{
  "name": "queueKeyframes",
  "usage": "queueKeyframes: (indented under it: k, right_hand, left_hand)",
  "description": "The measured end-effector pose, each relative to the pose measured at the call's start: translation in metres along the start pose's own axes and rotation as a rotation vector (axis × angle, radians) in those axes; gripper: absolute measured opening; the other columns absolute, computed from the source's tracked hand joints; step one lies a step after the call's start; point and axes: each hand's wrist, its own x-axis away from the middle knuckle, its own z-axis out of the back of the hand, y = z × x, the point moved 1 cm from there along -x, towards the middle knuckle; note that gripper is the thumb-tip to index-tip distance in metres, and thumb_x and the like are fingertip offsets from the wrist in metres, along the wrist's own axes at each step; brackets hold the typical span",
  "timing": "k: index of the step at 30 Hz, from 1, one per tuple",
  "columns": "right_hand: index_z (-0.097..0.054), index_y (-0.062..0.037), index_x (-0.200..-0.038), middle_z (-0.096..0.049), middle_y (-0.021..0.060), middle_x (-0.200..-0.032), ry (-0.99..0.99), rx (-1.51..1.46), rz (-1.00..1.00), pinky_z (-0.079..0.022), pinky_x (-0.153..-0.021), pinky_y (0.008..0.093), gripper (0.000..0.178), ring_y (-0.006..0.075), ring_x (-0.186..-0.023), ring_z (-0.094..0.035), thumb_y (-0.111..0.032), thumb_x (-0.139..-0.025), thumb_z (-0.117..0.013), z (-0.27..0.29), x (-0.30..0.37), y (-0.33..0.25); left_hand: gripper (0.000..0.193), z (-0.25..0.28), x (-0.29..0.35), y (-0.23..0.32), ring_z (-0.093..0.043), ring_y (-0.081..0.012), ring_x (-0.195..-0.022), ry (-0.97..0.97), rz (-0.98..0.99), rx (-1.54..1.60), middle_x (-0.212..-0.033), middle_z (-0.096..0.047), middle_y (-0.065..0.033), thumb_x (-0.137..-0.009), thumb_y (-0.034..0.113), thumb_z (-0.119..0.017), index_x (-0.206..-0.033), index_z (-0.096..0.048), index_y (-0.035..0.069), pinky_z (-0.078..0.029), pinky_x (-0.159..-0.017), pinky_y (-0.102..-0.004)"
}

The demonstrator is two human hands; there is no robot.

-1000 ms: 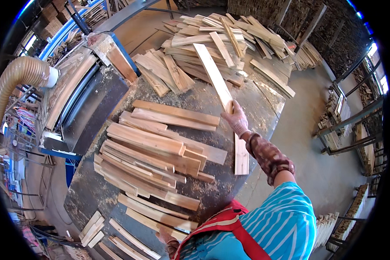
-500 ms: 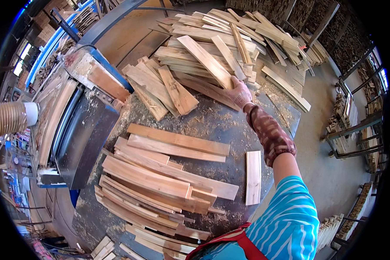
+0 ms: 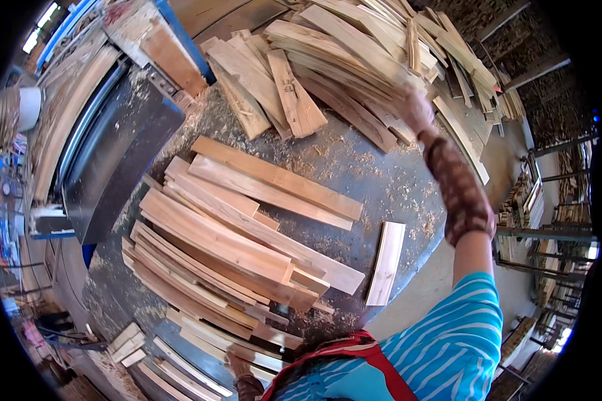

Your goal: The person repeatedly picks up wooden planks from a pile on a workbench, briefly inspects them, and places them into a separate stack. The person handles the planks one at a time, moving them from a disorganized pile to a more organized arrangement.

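Right hand (image 3: 417, 111): blurred, at near end of board (image 3: 358, 45), opening and hold I cannot tell | board: on pile (image 3: 314, 43), far side of table (image 3: 371, 175) | left hand (image 3: 238, 364): by slats (image 3: 214, 337), table's near side, grip also unclear

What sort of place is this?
Probably a woodworking shop: cut boards cover much of a table strewn with wood shavings, and a machine with a ribbed hose near it stands at left.
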Motion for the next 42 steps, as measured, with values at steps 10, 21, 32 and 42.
queueKeyframes:
  k: [10, 21, 32, 42]
  right_hand:
    - [-0.073, -0.0029, -0.114, -0.071, 0.0152, -0.117, -0.102, -0.837, -0.138, -0.050, -0.096, 0.0332, 0.026, 0.0257, -0.111, -0.066, -0.011, -0.090, -0.068, -0.035, 0.304, -0.066]
    - [-0.072, -0.0025, -0.118, -0.069, 0.0111, -0.123, -0.204, -1.158, 0.351, -0.049, -0.099, 0.0335, 0.029, 0.0246, -0.111, -0.065, 0.002, -0.091, -0.062, 0.026, 0.513, -0.150]
    - [-0.052, -0.0128, -0.137, -0.070, 0.0198, -0.112, -0.982, 0.010, 0.539, -0.053, -0.091, 0.0464, 0.060, 0.0409, -0.107, -0.066, -0.037, -0.084, -0.069, -0.038, 0.688, -0.303]
    - [-0.063, -0.0098, -0.108, -0.070, 0.0179, -0.091, -0.756, -0.452, 0.461, -0.054, -0.079, 0.0442, 0.027, 0.0388, -0.091, -0.068, -0.027, -0.088, -0.057, -0.025, 0.701, -0.301]
  left_hand:
    - [0.050, 0.006, 0.032, -0.009, -0.062, -0.0166, -0.095, -0.380, -0.078, -0.011, -0.110, -0.059, -0.0060, -0.089, 0.016, -0.079, -0.125, -0.044, 0.012, -0.057, -0.075, -0.0311]
    - [0.038, 0.004, 0.035, 0.006, -0.070, -0.0236, -0.086, -0.139, -0.045, -0.049, -0.096, -0.071, -0.0096, -0.084, 0.016, -0.075, -0.116, -0.066, 0.000, -0.057, -0.073, -0.0361]
    - [0.029, 0.046, 0.027, 0.013, -0.068, -0.0223, -0.078, -0.534, -0.076, 0.407, -0.094, -0.071, -0.0074, -0.097, 0.019, -0.063, -0.119, -0.064, 0.001, -0.056, -0.066, -0.0334]
    - [0.063, 0.107, 0.036, 0.043, -0.061, -0.0229, -0.074, -1.292, 0.521, 1.154, -0.095, -0.062, -0.0140, -0.098, 0.061, -0.051, -0.128, -0.058, 0.006, -0.054, -0.060, -0.0380]
